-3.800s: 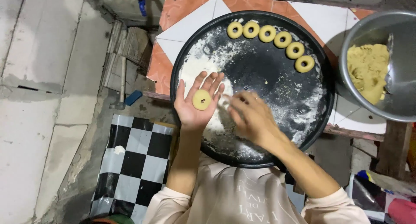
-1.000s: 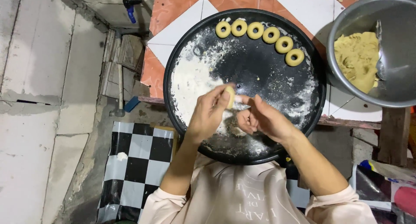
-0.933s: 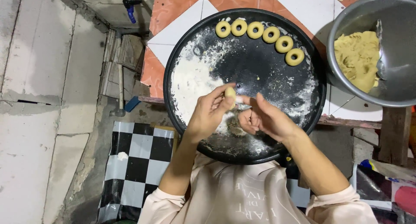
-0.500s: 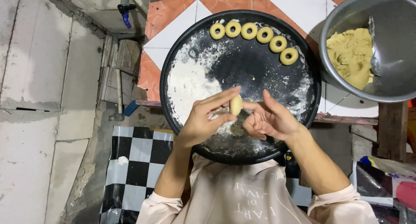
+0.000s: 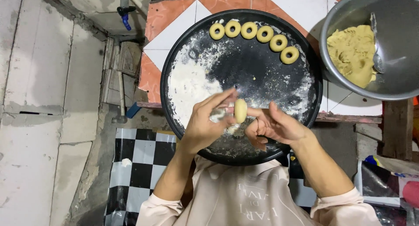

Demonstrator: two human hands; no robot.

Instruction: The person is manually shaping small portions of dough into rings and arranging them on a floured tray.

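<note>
Two hands meet over the near side of a big round black tray [image 5: 262, 77]. Between them is a small pale lump of dough [image 5: 240, 110]. The left hand [image 5: 205, 125] pinches the dough from one side with its fingertips. The right hand [image 5: 273, 126] touches the dough from the other side with a finger, and its other fingers are curled in. The dough is held up in the air, just above the tray, not lying on it.

The tray has white flour [image 5: 187, 84] spread on its left part. Along its far edge sit six little dough rings [image 5: 255, 36] in a curved row, each just beside the next.

The tray rests on a worktop [image 5: 174, 29] with orange and white tiles. To the right stands a big metal bowl [image 5: 393, 86]. Inside it is a heap of yellow dough [image 5: 351, 53] with a spoon [image 5: 377, 60] beside it.

Below, a black and white checked cloth [image 5: 139, 165] lies on the floor.
</note>
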